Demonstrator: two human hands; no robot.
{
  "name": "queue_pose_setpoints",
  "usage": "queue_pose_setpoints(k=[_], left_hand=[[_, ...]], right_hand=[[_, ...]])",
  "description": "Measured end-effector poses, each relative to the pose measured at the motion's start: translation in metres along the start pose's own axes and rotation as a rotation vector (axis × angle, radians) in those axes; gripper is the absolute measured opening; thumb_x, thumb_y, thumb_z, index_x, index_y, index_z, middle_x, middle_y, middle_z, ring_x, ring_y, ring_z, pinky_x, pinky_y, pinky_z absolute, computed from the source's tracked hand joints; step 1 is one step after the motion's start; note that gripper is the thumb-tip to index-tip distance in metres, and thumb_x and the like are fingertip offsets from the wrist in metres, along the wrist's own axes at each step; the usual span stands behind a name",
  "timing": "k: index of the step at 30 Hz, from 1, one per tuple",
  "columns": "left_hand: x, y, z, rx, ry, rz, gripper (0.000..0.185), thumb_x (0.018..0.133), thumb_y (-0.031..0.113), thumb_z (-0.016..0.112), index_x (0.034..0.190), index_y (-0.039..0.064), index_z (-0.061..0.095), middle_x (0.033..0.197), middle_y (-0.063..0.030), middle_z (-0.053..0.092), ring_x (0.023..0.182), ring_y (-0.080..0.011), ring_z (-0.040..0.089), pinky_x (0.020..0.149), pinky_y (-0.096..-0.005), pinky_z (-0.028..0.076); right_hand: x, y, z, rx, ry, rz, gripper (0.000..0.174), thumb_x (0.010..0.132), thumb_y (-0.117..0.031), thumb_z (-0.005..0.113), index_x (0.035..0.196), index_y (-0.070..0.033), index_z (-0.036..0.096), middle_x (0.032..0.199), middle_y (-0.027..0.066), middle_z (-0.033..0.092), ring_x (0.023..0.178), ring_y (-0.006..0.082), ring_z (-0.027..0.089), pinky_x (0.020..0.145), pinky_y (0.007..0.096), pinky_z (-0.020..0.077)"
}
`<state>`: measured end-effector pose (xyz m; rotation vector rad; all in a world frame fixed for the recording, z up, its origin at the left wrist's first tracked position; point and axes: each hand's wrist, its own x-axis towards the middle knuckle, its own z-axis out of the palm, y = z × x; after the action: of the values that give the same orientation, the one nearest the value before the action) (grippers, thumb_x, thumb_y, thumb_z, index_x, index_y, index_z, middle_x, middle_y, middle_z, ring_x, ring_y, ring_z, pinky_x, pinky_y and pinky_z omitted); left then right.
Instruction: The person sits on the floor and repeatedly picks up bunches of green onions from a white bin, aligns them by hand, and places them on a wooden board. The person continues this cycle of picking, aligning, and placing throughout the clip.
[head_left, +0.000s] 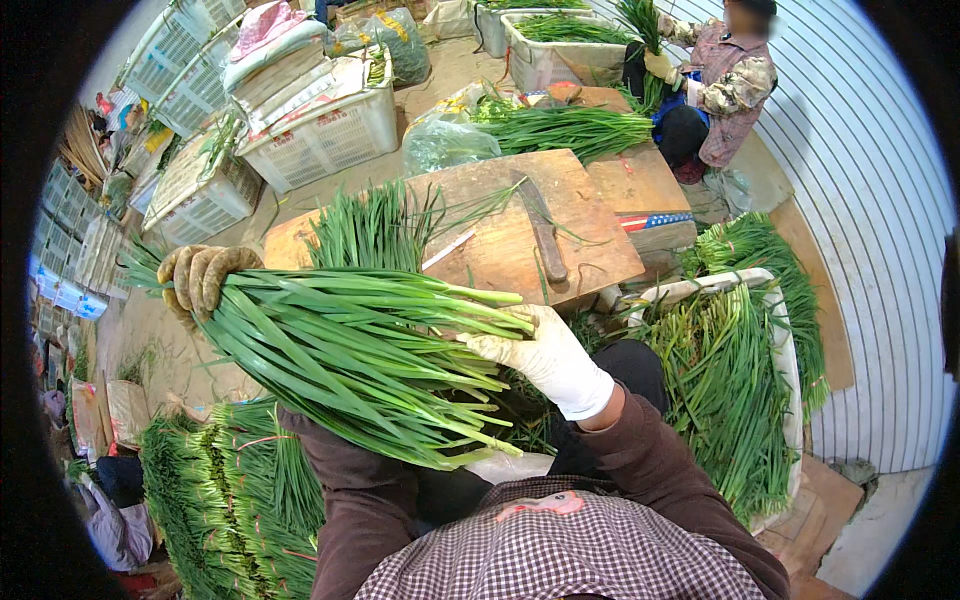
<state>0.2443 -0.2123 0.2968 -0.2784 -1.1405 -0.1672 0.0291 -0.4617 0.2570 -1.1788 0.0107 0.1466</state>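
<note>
My left hand (202, 285), in a soiled knit glove, is closed around the leafy end of a large bunch of garlic chives (337, 345). The bunch lies across in front of me, its pale stem ends spread to the right. My right hand (525, 345), in a white glove, pinches a few of those stem ends between thumb and fingers. Beyond the bunch, a wooden board (480, 247) carries a knife (541, 229) with a dark blade, a thin white strip (448, 250) and another pile of chives (367, 229). Loose leaves lie near the knife.
A white crate (784, 360) full of chives stands at my right, tied bundles (232, 487) at lower left. Ahead are a clear plastic bag (450, 142), more chives (570, 129) and crates (322, 139). A person (720, 90) sits at upper right, holding chives; another person (120, 517) is at lower left.
</note>
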Motion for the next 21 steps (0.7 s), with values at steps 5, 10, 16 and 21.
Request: queue_pose_setpoints(k=[5, 10, 16, 21], left_hand=[[-0.009, -0.023, 0.021, 0.071, 0.136, 0.053, 0.015, 0.085, 0.008, 0.058, 0.096, -0.001, 0.054, 0.067, -0.0007, 0.054, 0.055, -0.0105, 0.056, 0.056, -0.0245, 0.051], [-0.003, -0.010, 0.027, 0.092, 0.091, 0.051, 0.014, 0.085, 0.009, 0.058, 0.096, 0.001, 0.053, 0.068, -0.0003, 0.053, 0.058, -0.0100, 0.056, 0.058, -0.0260, 0.050], [-0.006, -0.009, 0.023, 0.011, 0.129, 0.116, 0.021, 0.081, 0.007, 0.062, 0.099, -0.002, 0.054, 0.067, -0.0014, 0.054, 0.056, -0.0126, 0.057, 0.059, -0.0268, 0.051], [-0.009, -0.021, 0.024, 0.043, 0.114, 0.021, 0.018, 0.092, 0.016, 0.052, 0.105, 0.004, 0.052, 0.070, 0.0014, 0.048, 0.057, -0.0105, 0.052, 0.061, -0.0288, 0.046]], right_hand=[[-0.006, 0.043, -0.021, 0.038, 0.115, -0.163, 0.033, 0.085, -0.007, 0.067, 0.115, 0.003, 0.060, 0.106, 0.0062, 0.066, 0.092, 0.0093, 0.060, 0.086, 0.0245, 0.0468], [0.000, 0.060, -0.088, -1.124, 0.127, 0.169, 0.027, 0.078, -0.027, 0.070, 0.090, -0.003, 0.071, 0.077, 0.0098, 0.070, 0.073, 0.0230, 0.067, 0.075, 0.0308, 0.0513], [0.000, 0.055, -0.069, -0.114, 0.033, -0.068, 0.046, 0.083, -0.014, 0.068, 0.124, -0.002, 0.055, 0.124, 0.0127, 0.057, 0.112, 0.0185, 0.055, 0.097, 0.0310, 0.0410], [0.016, 0.030, -0.039, -0.059, 0.265, -0.198, 0.023, 0.082, -0.008, 0.068, 0.101, 0.004, 0.064, 0.087, 0.0055, 0.066, 0.081, 0.0110, 0.061, 0.077, 0.0236, 0.0483]])
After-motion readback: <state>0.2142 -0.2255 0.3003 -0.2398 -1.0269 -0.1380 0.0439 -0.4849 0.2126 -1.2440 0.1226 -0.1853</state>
